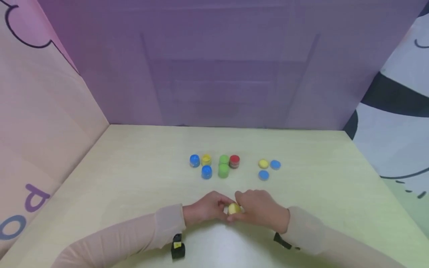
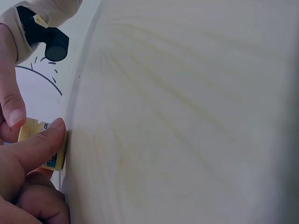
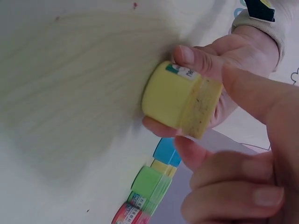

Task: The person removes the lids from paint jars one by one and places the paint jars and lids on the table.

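A small yellow jar with a printed label lies on its side in my left hand, close above the table. In the right wrist view, the left thumb presses one side of it and a finger supports the other. Its wider yellow lid faces my right hand. The right thumb and a fingertip pinch the lid from opposite edges. In the left wrist view, the left thumb crosses the jar's label, hiding part of the jar.
Beyond the hands stand two blue jars, a yellow jar, two green jars and a red jar. To their right lie a yellow lid and two blue lids. A purple panel rises behind the table.
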A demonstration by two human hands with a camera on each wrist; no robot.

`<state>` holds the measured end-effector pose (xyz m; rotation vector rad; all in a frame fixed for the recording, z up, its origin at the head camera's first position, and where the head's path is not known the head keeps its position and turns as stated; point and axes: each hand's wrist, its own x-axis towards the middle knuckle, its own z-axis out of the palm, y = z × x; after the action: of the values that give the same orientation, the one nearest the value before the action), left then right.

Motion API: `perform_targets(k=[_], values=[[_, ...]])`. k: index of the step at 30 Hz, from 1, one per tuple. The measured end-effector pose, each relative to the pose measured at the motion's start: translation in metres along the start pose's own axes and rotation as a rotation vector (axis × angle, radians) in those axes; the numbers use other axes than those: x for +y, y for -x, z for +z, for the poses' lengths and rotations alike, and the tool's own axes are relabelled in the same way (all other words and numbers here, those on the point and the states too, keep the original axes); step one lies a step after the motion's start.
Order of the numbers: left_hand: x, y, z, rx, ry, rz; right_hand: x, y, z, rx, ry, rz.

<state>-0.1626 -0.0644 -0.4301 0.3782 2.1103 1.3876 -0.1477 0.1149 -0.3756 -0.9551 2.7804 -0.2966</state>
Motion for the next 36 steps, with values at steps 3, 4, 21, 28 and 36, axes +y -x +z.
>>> perform_targets(k=[3,4,21,28,36], values=[[0.0,0.0,0.001,0.004,0.007,-0.006,-0.002,-0.002,0.001,-0.008,0.006,0.033],[0.001,0.0,0.0,0.002,0.007,-0.004,-0.003,-0.003,0.001,-0.013,0.009,0.041],[-0.001,0.0,-0.001,0.0,-0.02,-0.02,0.003,-0.002,-0.009,-0.086,0.009,-0.135],[0.0,0.003,-0.001,-0.008,-0.013,-0.003,0.007,0.001,-0.009,-0.051,-0.038,-0.197],[0.001,0.0,-0.001,0.002,-0.04,0.012,-0.002,-0.002,0.0,-0.028,0.002,0.047]])
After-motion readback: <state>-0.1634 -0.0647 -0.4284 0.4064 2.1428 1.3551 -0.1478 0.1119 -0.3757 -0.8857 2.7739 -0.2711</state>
